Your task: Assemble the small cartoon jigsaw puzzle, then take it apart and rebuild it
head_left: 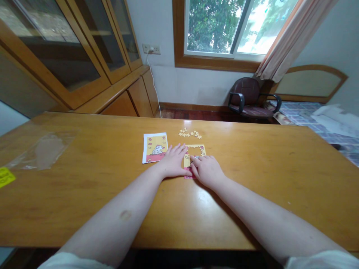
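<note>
A partly assembled jigsaw puzzle (pixel 203 150) lies on the table, yellow with a pink lower part. Its upper middle is a gap through which the wood shows. My left hand (pixel 174 161) rests flat with spread fingers along the puzzle's left edge, the thumb by its lower part. Over the lower right of the puzzle is my right hand (pixel 207 170), its fingers curled and the index finger and thumb down at the pieces. Whatever lies between those fingertips is hidden. Loose puzzle pieces (pixel 192 133) are scattered beyond the puzzle, their pale backs showing.
Left of the puzzle lies a reference picture (pixel 155 148) of a white cartoon animal. A clear plastic bag (pixel 49 151) and a yellow label (pixel 6 177) are at the table's left. Beyond the wooden table (pixel 266 160) stand a glass-fronted cabinet (pixel 117 78) and an armchair (pixel 248 95).
</note>
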The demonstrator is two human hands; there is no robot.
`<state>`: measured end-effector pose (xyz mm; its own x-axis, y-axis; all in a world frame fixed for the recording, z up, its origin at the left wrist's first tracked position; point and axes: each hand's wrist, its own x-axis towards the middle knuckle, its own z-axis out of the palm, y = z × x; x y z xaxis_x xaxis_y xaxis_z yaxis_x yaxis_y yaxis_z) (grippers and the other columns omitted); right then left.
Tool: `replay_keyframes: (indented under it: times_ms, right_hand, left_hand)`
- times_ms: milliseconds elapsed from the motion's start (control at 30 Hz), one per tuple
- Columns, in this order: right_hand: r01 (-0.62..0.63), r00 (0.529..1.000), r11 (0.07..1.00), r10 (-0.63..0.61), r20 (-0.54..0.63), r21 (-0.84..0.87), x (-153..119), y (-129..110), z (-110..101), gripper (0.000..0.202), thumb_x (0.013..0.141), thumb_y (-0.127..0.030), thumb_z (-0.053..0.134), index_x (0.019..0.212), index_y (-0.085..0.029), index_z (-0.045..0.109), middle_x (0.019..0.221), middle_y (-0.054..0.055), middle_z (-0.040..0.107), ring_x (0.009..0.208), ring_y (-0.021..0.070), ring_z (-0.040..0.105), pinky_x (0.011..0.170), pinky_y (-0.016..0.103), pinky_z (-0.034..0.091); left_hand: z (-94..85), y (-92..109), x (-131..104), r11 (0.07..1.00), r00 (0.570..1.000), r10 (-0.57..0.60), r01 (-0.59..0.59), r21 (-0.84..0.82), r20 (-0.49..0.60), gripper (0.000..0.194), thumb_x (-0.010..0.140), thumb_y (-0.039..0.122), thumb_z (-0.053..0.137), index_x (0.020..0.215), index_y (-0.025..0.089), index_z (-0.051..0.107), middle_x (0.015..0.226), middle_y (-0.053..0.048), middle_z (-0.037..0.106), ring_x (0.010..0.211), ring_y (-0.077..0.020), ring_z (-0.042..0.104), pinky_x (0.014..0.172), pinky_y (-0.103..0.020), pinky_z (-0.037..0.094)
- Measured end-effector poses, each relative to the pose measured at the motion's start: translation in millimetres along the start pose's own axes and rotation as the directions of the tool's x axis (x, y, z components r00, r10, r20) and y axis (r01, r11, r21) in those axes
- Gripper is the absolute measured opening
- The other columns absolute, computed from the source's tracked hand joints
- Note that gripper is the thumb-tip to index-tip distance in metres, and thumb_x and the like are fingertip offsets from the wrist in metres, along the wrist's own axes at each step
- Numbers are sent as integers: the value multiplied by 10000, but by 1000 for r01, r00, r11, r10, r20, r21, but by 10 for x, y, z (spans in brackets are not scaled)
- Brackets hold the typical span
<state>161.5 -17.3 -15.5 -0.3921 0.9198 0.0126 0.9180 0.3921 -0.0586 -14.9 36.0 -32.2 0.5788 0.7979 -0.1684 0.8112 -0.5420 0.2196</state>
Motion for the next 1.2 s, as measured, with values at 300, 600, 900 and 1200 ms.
replay_keyframes:
  times_ms: [300, 600, 900, 1200]
  right_hand:
    - [11, 1000, 1000, -11, -2, -5, 1, 4, 17, 401, 963, -333, 358, 1254, -172, 583, 982, 125, 709, 919, 248, 634, 811, 346, 380]
    - [-13, 991, 995, 26, -128, 96, 330, 258, -55, 369, 957, -376, 403, 1169, -166, 622, 1089, 122, 667, 1022, 234, 587, 912, 339, 380]
    - [71, 997, 988, -75, 24, 141, 1177, 428, 40, 615, 976, -488, 320, 1499, -168, 280, 1582, 118, 172, 1446, 259, 186, 1151, 469, 162]
    - [137, 969, 985, -156, 192, 107, 1429, 442, 83, 552, 998, -456, 246, 1514, -259, 226, 1588, 94, 146, 1458, 275, 124, 1131, 577, 108]
  left_hand:
    - [-4, 1, 2, 1000, 1000, 3, -3, -10, 4, 1177, 638, 819, 504, 1524, 136, 138, 1594, -128, 91, 1464, -325, 63, 1176, -509, 24]
    - [35, -44, 17, 1000, 1000, 13, -13, -10, -3, 1199, 625, 833, 513, 1528, 155, 111, 1594, -137, 96, 1463, -332, 62, 1172, -509, 28]
    - [7, -25, 9, 1000, 1000, 16, -16, -19, 8, 1201, 625, 828, 522, 1528, 156, 105, 1591, -151, 107, 1457, -354, 81, 1169, -518, 53]
    - [-7, -14, 4, 1000, 1000, 7, -7, -25, 12, 1216, 627, 815, 529, 1529, 130, 88, 1595, -137, 70, 1462, -340, 51, 1177, -511, 46]
